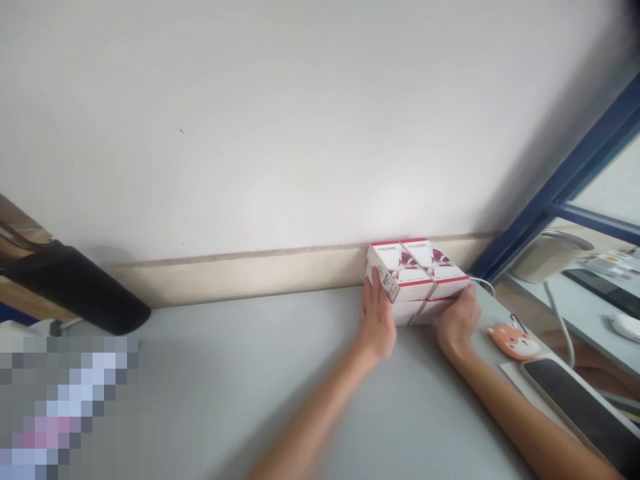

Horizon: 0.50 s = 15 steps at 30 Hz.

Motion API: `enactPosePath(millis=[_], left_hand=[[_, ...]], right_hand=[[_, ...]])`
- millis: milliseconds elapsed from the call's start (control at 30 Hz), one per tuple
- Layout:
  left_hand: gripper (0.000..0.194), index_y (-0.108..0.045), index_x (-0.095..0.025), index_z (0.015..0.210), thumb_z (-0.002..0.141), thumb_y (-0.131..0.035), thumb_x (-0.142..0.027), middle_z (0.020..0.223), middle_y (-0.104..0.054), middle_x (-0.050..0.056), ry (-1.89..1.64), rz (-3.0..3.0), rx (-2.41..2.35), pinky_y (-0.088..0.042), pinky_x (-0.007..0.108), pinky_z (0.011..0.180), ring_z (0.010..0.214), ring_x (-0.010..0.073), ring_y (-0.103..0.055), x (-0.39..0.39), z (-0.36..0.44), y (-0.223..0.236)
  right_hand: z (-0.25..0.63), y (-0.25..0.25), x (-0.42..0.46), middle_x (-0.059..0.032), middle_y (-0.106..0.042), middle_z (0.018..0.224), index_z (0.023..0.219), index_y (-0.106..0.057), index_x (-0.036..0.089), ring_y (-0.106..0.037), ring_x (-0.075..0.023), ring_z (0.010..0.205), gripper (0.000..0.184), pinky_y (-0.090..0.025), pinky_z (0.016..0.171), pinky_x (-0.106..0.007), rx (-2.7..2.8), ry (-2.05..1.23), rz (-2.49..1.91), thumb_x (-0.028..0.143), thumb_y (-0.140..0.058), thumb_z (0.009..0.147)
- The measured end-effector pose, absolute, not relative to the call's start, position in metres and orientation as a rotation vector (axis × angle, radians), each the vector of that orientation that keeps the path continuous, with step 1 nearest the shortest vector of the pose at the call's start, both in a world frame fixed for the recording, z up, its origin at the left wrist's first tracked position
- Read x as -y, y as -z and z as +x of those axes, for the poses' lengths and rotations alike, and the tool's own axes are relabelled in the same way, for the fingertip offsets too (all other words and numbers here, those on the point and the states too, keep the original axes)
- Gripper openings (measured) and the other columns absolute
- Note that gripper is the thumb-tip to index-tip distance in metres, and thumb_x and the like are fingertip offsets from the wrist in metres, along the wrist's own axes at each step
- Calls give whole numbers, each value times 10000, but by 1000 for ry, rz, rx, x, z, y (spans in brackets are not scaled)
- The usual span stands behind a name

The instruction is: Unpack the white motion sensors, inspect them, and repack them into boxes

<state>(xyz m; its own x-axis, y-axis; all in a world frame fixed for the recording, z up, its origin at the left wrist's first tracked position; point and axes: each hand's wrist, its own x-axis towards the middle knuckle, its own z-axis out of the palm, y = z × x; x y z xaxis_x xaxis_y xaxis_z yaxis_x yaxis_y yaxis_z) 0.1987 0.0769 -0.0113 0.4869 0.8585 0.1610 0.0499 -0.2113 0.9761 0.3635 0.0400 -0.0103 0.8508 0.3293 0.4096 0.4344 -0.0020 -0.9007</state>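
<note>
White boxes (406, 264) with red edges and dark red printed pictures sit in a compact block on the grey tabletop (260, 373), close against the wall. Two stand side by side on top, with more white box sides below them. My left hand (379, 323) presses on the block's left side, its fingers pointing up along a printed side panel. On the opposite side, my right hand (460, 319) grips the lower right corner with curled fingers. Its fingertips are partly hidden by the hand itself. The block is held between both hands.
Right of my right arm lie an orange and white animal-face case (515, 340) and a dark-screened phone (585, 407). A blue frame (530, 227) rises at the right, with another surface beyond it. A black rounded object (80, 287) juts in at left, above a pixelated patch.
</note>
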Motion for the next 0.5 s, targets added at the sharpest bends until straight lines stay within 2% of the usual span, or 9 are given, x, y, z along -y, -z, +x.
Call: enactPosePath(millis=[167,267,367,433,500], left_hand=[[730,-70,-245,1744,1103,-135,-589,1826,-78,32,-1021,1580,-783,-74,392,1375,1689,193,-45,-71,198,5],[702,-136,-224,1741,1115,-251,-522,1818,-126,67,-930,1647,-1020,-127,421,1374,1684,212,-116,-49,169,2],[628,-317,-295,1702,1103,-384,-471,1806,-153,66,-648,1973,-1219,-219,500,1355,1671,271,-177,-1,98,3],[545,-444,-385,1637,1093,-446,-432,1791,-200,14,-488,2243,-1328,-293,531,1329,1651,293,-245,42,33,3],[553,-409,-458,1635,1089,-484,-408,1742,-335,-35,-373,2512,-1445,-345,516,1310,1604,264,-372,84,-36,4]], right_hand=[[370,11,-40,-59,-646,852,793,-550,244,-572,-245,836,431,-482,871,-438,646,76,-1566,482,-283,1033],[371,10,-39,-93,-676,923,883,-614,212,-603,-270,908,446,-476,921,-469,663,55,-1541,448,-266,1031],[366,5,-37,-154,-715,1079,1050,-677,181,-633,-309,1051,467,-473,1001,-504,699,65,-1467,419,-276,1036],[362,3,-35,-168,-717,1189,1172,-697,165,-638,-316,1149,483,-467,1054,-502,727,90,-1395,416,-304,1044],[358,4,-33,-155,-701,1279,1291,-690,162,-632,-308,1232,493,-448,1103,-480,757,114,-1352,424,-351,1047]])
